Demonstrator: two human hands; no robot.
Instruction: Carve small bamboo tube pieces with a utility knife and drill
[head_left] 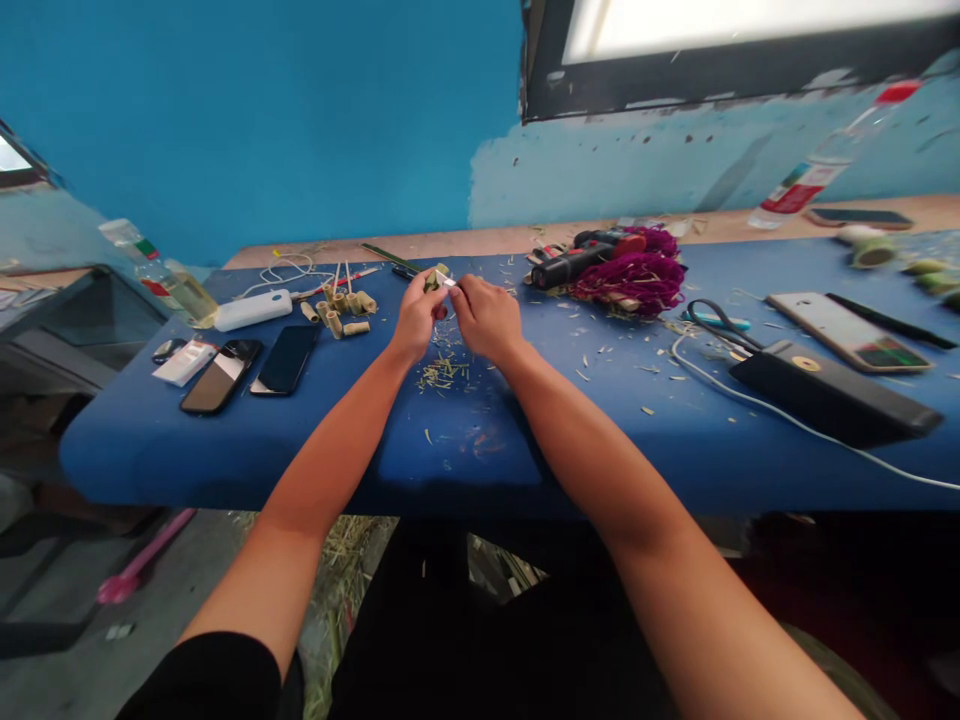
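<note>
Near the middle of the blue table [337, 440], my left hand [416, 315] is closed around a short greenish piece [433, 281]. My right hand [489, 312] is closed on a small knife, whose pale blade [445, 280] lies against that piece; the handle is hidden in my fingers. The two hands almost touch. Below them lies a small pile of thin shavings [444, 373]. To the left of my left hand, several short tan tube pieces [335, 323] stand and lie in a group.
Phones [222, 376], a white power bank [253, 310] and a bottle [154, 268] are at the left. A power drill [574, 265] lies by purple fibre [637, 280]. A black case [832, 392], white cable [787, 415], phone [847, 330] and another bottle [810, 185] are at the right.
</note>
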